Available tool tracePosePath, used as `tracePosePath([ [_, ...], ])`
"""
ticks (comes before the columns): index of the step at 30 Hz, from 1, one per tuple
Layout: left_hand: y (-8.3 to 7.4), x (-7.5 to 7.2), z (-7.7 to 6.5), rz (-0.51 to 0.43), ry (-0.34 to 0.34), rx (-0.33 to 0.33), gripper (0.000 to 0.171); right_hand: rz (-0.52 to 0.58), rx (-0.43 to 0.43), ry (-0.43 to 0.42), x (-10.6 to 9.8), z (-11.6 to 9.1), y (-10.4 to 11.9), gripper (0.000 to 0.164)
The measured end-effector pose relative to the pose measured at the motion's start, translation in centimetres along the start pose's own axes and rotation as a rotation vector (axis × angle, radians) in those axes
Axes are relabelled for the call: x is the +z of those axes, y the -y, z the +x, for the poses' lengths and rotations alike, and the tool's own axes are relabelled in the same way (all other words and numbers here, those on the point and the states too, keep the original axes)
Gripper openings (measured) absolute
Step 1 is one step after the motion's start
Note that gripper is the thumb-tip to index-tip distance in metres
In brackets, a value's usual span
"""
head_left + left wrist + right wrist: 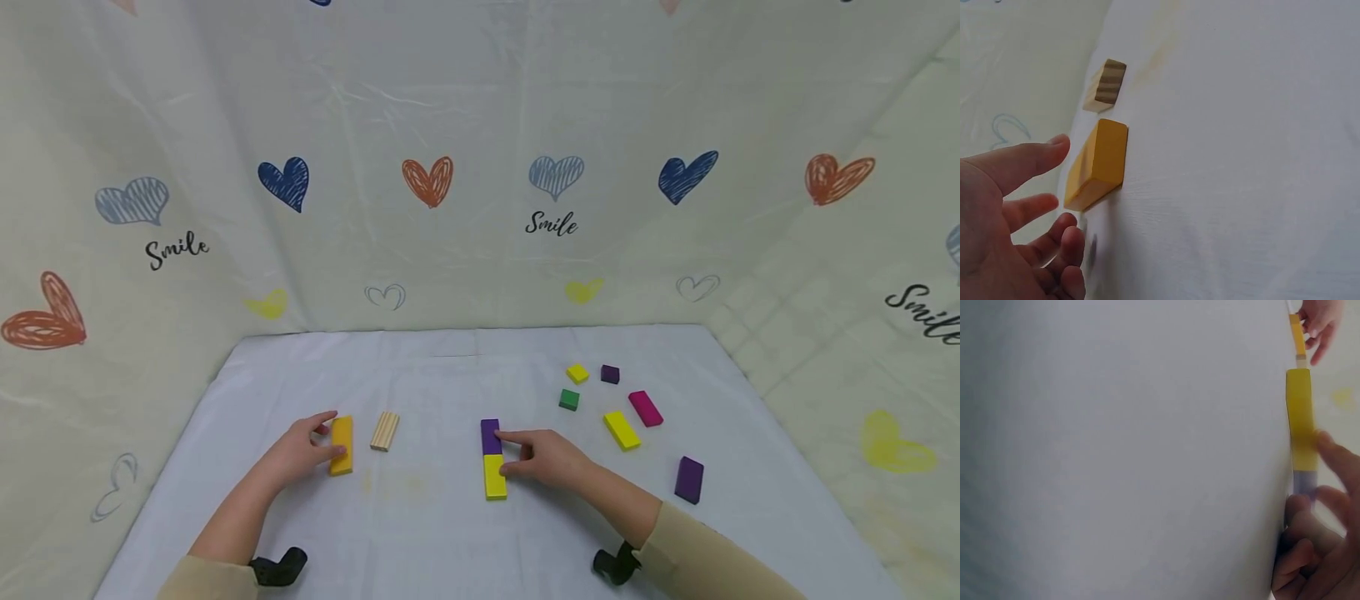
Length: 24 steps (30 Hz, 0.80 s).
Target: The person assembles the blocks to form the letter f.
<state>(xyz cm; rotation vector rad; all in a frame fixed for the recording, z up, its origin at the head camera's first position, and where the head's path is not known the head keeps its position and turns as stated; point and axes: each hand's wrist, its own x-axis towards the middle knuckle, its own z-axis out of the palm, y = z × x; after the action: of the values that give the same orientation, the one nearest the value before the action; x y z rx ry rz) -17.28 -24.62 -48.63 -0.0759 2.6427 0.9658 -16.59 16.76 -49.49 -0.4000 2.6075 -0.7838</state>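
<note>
In the head view my left hand (300, 452) is at the left side of an orange block (342, 457), thumb and forefinger spread along it. The left wrist view shows a gap between the thumb and this orange block (1109, 153), with the other fingers loosely bent. A striped bare-wood block (385, 431) lies just to its right. Near the middle, a purple block (490, 433) and a yellow block (495, 483) lie end to end in a line. My right hand (553, 458) touches their right side, forefinger at the purple one and thumb at the yellow one.
Right of the hands lie a green block (569, 400), a small yellow block (577, 373), a small dark purple block (610, 374), a magenta block (646, 408), a longer yellow block (622, 431) and a dark purple block (689, 480). A heart-printed cloth (480, 250) hangs behind the white table.
</note>
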Motion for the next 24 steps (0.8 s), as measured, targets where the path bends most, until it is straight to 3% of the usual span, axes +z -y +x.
tracePosePath([
  [10,0.2,0.9,0.7,0.051,-0.024,-0.039,0.084,0.003,-0.003,-0.004,0.0,0.0,0.0,0.062],
  [24,-0.4,1.2,0.7,0.050,-0.022,-0.066,0.080,0.010,-0.008,-0.001,0.2,0.0,-0.5,0.062],
])
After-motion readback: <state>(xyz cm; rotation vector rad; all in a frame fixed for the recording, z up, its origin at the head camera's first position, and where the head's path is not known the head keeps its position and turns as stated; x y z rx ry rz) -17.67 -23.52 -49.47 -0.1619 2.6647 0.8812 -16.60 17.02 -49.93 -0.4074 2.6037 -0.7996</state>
